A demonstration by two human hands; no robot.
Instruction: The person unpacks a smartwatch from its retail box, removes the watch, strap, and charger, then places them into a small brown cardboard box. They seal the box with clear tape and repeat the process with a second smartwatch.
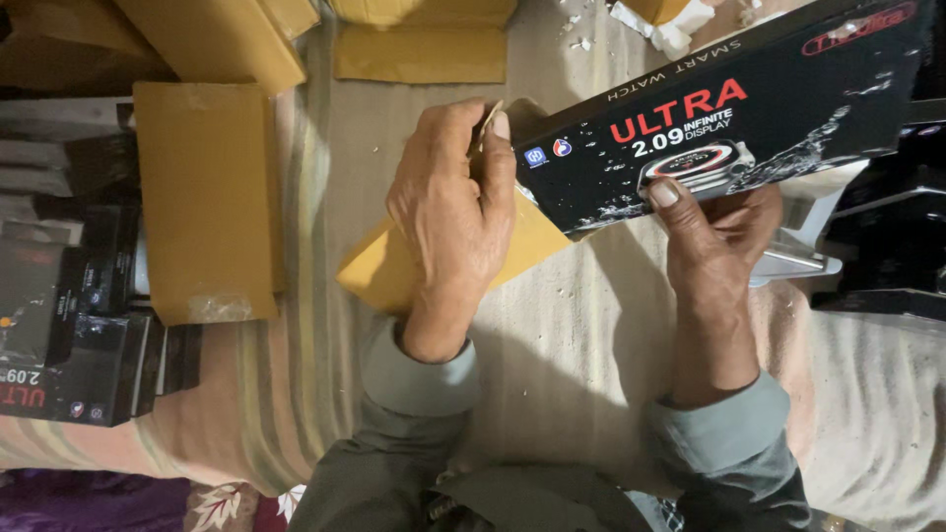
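A long black product box [749, 108] with a watch picture on it is held tilted in the middle right. My right hand [714, 222] grips it from below, thumb on the printed face. My left hand [453, 207] holds a yellow-brown padded envelope [379, 266] at its open end, right against the box's left end. Whether the box end sits inside the envelope mouth is hidden by my fingers.
Several brown cardboard parcels [207, 197] lie at the left and top on a striped cloth [552, 345]. Black product boxes [69, 325] are stacked at the far left, and more dark boxes [887, 246] at the right. White scraps [670, 30] lie at the top.
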